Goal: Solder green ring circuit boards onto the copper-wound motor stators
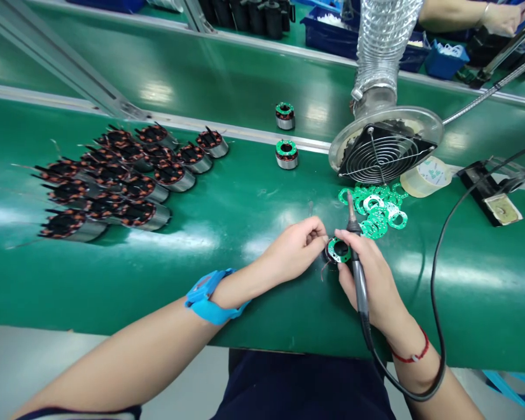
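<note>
A motor stator with a green ring-shaped circuit board [339, 249] on top sits on the bench between my hands, a thin wire trailing from its lower left. My left hand [295, 248] is closed in a pinch at the stator's left edge; what lies between the fingertips is hidden. My right hand [378, 280] grips a soldering iron [359, 286] whose tip points up and away from the stator. The thumb and index finger of that hand also touch the stator's right side. Just beyond lies a pile of loose green ring boards [375, 224].
Many bare stators [144, 214] stand at the left. Two board-topped stators [286, 154] are near the back rail. A fume extractor [382, 154] overhangs the boards; tape [426, 177] and an iron stand [485, 195] are right. The iron's cable [435, 291] loops over my right forearm. Another person's hand [503, 18] shows behind.
</note>
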{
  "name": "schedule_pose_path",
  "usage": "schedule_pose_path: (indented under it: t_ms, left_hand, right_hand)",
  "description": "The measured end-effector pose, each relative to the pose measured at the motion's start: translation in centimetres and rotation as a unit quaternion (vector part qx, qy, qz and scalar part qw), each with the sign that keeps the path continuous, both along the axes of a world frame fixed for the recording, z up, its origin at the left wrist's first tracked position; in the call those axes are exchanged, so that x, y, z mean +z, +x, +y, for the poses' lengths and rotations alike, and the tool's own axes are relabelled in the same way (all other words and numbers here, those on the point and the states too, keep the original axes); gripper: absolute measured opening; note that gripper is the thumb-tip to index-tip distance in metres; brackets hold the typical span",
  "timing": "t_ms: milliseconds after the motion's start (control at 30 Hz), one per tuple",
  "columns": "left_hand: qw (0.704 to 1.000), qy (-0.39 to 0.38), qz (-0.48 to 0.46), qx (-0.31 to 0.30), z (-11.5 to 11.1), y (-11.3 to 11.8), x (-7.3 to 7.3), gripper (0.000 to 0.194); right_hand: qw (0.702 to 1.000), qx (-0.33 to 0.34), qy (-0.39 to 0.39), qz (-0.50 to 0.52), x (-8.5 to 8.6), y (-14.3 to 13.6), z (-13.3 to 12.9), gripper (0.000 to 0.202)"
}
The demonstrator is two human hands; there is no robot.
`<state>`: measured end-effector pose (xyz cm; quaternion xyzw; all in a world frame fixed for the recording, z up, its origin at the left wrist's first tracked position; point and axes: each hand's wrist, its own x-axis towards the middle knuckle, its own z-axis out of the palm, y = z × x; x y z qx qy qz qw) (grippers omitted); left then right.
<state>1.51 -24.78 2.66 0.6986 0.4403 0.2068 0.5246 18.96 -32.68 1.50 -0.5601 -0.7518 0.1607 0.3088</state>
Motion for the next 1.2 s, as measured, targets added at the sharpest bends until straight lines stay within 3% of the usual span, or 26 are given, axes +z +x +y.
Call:
schedule_pose_path:
  t_ms: [100, 200, 333, 400, 533, 700, 900, 1033, 1200]
  left_hand:
    - [0.997, -0.012, 0.043, -0.056, -0.1, -0.2, 0.1, 0.011]
    - [0.987, 0.071, 0.094, -0.105, -0.1, -0.4, 0.0, 0.008]
    - [0.969, 0.21, 0.11, -0.066, 0.1, -0.6, 0.1, 0.016]
    - [0.969, 0.234, 0.069, -0.051, 0.1, -0.6, 0.2, 0.016]
    - [0.984, 0.172, -0.021, -0.046, -0.4, 0.0, 0.2, 0.012]
    - [0.995, 0.075, -0.057, -0.03, -0.5, 0.3, 0.1, 0.011]
    - [0.995, -0.056, -0.077, -0.03, 0.1, 0.1, 0.2, 0.011]
    - [0.996, -0.064, -0.062, -0.017, 0.2, 0.0, 0.0, 0.01]
    - [0.998, -0.042, -0.04, -0.007, 0.2, 0.0, -0.4, 0.01]
  right_hand:
    - [0.998, -0.053, 0.032, -0.011, -0.4, 0.4, 0.0, 0.053]
    - [0.997, -0.067, 0.045, -0.013, -0.6, 0.7, -0.2, 0.056]
    - [0.996, -0.064, 0.056, -0.026, -0.6, 0.6, -0.4, 0.052]
    - [0.996, -0.06, 0.064, -0.035, -0.5, 0.3, -0.5, 0.052]
    - [0.994, -0.028, 0.094, -0.052, -0.1, -0.4, -0.6, 0.059]
    - [0.985, 0.048, 0.152, -0.065, 0.3, -0.4, -1.0, 0.068]
    - [0.989, -0.001, 0.145, -0.043, 0.7, -0.4, -1.0, 0.058]
    - [0.988, -0.018, 0.15, 0.037, 1.0, -0.3, -1.0, 0.052]
    - [0.974, -0.086, 0.15, 0.146, 0.4, 0.6, -2.0, 0.038]
